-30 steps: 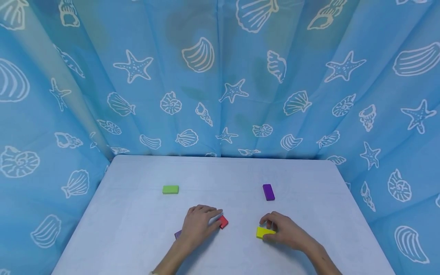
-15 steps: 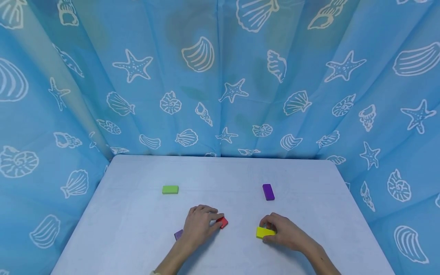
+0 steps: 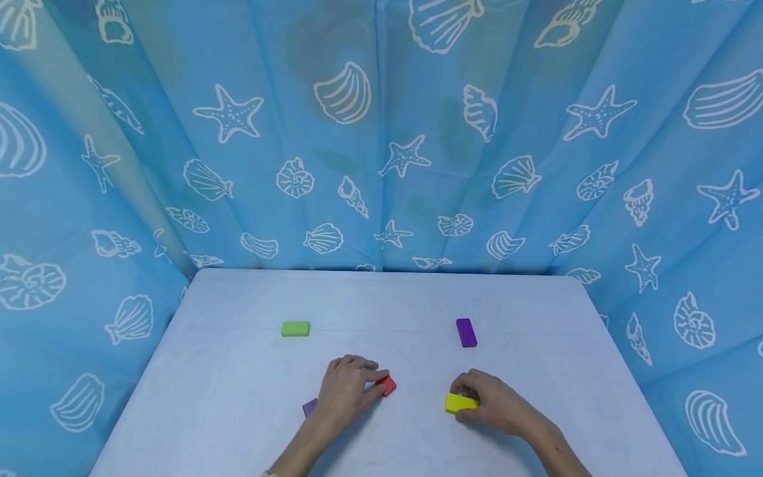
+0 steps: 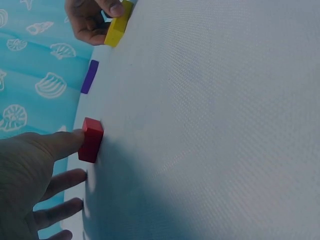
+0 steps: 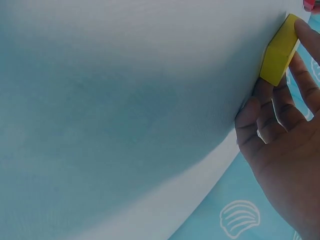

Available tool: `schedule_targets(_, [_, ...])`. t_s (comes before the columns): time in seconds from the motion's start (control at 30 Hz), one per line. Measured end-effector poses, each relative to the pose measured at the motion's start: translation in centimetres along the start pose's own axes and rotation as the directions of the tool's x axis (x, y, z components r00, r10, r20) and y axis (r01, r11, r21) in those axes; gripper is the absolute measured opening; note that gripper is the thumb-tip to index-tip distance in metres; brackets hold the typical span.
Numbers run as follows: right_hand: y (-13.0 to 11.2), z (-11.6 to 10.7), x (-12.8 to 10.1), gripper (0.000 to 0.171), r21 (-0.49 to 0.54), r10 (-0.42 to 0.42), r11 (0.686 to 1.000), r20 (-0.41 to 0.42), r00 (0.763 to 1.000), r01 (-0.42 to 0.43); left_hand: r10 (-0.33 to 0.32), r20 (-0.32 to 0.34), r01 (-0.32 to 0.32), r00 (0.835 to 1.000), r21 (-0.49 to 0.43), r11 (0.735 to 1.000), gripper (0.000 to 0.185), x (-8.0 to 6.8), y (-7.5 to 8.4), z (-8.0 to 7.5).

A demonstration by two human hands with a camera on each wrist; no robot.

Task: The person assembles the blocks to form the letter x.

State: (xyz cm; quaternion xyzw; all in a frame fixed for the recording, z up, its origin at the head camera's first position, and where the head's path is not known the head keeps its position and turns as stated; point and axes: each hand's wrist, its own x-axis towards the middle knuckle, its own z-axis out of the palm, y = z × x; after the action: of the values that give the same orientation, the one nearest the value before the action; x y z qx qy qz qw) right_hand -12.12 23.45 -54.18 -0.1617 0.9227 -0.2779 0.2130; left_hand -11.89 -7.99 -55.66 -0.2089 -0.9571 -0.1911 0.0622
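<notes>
Head view: pale table (image 3: 381,298) inside blue curtain (image 3: 381,132) printed with shells. Left hand (image 3: 346,391) lies near-centre, fingers curled over a red block (image 3: 388,385), fingertips touching its near-left end. A purple block (image 3: 309,407) shows partly at the left of that wrist. Right hand (image 3: 495,401) is to the right, fingers and thumb curled round a yellow block (image 3: 460,402) that sits on the table. Farther off: green block (image 3: 295,328) at left, second purple block (image 3: 466,332) at right, both lying flat, well apart from the hands.

Left wrist view: one finger (image 4: 60,142) presses the red block (image 4: 92,139); other fingers loosely bent beside it, not gripping. Yellow block (image 4: 118,25) pinched by the other hand.

Right wrist view: yellow block (image 5: 279,50) held between thumb and bent fingers (image 5: 275,107), resting on the table surface.
</notes>
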Motion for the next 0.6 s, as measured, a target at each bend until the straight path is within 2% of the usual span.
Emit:
schedule_targets(0.3, [-0.23,0.07,0.08,0.035,-0.013,0.009,1.000,-0.011,1.000,-0.009,-0.014,0.022,0.014,1.000,-0.004,1.000,0.026,0.08,0.03,-0.01])
schedule_targets(0.6, [-0.97,0.20,0.65,0.036,-0.003,0.034,0.999,-0.020,0.999,-0.034,-0.012,0.011,0.012,1.000,-0.001,1.000,0.025,0.03,-0.03,0.18])
